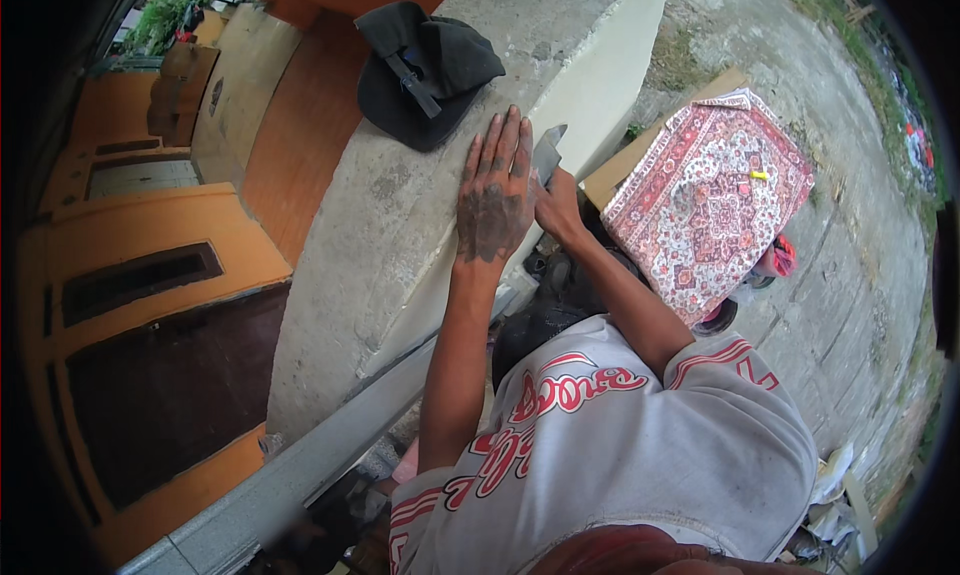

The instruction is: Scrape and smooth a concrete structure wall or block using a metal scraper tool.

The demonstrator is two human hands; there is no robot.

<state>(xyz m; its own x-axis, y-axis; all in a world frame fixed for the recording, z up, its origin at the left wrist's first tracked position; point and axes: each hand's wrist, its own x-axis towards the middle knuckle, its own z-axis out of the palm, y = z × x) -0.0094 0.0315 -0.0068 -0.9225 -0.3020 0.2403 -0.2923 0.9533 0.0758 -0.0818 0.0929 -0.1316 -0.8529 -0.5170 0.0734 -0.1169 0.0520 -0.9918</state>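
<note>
My left hand [495, 196] lies palm down, fingers extended and slightly apart, on a low concrete wall [352, 252]. Nothing shows in its fingers, though the palm side is hidden. Close beside it, at the wall's pale side face [600, 87], my right hand [558, 206] is closed around a flat grey metal blade [550, 151]. The blade's pointed end projects past the fingers; its grip is covered, so the exact kind of tool cannot be told. Beyond my left fingertips a dark cap [431, 72] rests on the wall top.
A red-and-white patterned mat [712, 207] lies over cardboard [592, 188] to the right, with a small yellow object [759, 175] on it. Grey tiled edging [300, 470] runs along the lower left. Orange building walls [150, 207] stand left; concrete ground [847, 297] spreads right.
</note>
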